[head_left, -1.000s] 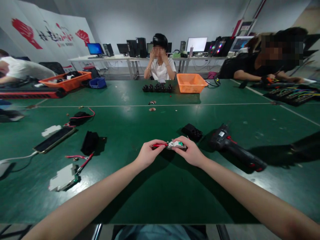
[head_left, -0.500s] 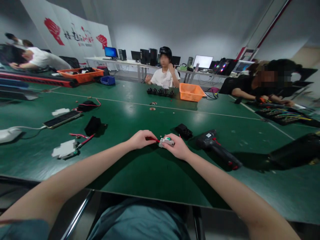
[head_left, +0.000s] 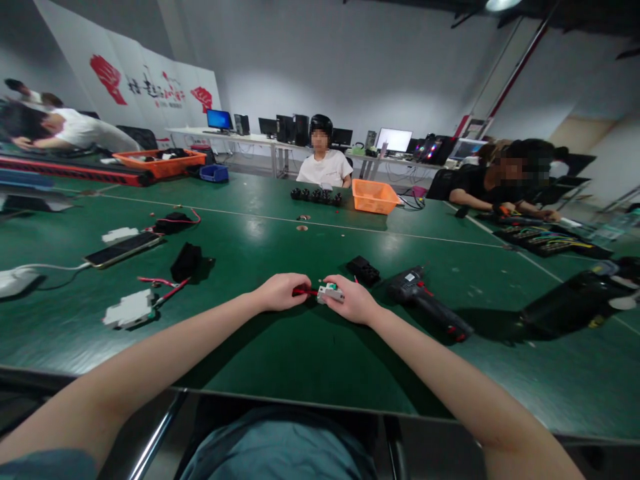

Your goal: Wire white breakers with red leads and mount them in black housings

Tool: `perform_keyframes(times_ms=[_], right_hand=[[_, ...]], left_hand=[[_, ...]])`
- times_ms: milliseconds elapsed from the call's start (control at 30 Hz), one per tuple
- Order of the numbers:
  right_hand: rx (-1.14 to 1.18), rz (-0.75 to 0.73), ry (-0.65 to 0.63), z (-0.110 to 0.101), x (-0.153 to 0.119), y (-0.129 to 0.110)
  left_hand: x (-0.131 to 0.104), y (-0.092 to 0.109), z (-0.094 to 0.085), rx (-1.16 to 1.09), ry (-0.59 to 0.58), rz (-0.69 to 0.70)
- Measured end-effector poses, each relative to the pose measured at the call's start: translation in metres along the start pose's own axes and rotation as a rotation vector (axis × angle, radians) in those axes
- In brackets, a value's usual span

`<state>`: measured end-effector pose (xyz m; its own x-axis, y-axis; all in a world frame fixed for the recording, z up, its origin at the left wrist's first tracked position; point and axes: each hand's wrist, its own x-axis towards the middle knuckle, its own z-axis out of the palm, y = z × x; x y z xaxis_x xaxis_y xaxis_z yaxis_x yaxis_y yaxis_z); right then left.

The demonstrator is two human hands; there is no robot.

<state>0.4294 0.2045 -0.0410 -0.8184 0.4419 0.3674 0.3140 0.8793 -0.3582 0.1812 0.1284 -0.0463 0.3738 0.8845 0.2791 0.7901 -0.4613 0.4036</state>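
Observation:
In the head view my right hand (head_left: 356, 301) is closed around a small white circuit breaker (head_left: 327, 293) with a green part on top. A red wire (head_left: 306, 291) runs from the breaker's left end into my left hand (head_left: 281, 292), whose fingers are closed on it. Just beyond my right hand lies a black block-shaped part (head_left: 363, 269). A cordless screwdriver (head_left: 425, 300) rests on its side to the right of it. Left of my hands are another white breaker (head_left: 129, 309) with red wires and a black box-shaped part (head_left: 186, 261).
A phone (head_left: 124, 249) with a white cable lies at the left. Farther back stand an orange basket (head_left: 375, 197), a row of black parts (head_left: 316, 197) and a blue bin (head_left: 214, 173). A dark bottle-like object (head_left: 570, 301) lies at the right. Co-workers sit across and at both sides.
My left hand has shifted slightly, with its fingers curled more over the red wire. The person across has lowered their raised hands. The camera view has tilted up a little.

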Motion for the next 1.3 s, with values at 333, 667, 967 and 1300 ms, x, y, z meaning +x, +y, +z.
perform_keyframes(times_ms=[333, 667, 967, 1300], right_hand=[[0.098, -0.018, 0.083, 0.007, -0.001, 0.004], [0.238, 0.070, 0.235, 0.007, 0.002, 0.005], [0.212, 0.055, 0.190, 0.007, 0.001, 0.002], [0.087, -0.052, 0.105, 0.005, -0.001, 0.007]], left_hand=[[-0.001, -0.009, -0.008, 0.015, 0.086, 0.053], [-0.003, -0.004, -0.014, 0.162, 0.159, 0.086], [-0.004, -0.007, -0.010, 0.147, 0.133, 0.102], [-0.004, -0.005, -0.008, 0.292, 0.169, 0.231]])
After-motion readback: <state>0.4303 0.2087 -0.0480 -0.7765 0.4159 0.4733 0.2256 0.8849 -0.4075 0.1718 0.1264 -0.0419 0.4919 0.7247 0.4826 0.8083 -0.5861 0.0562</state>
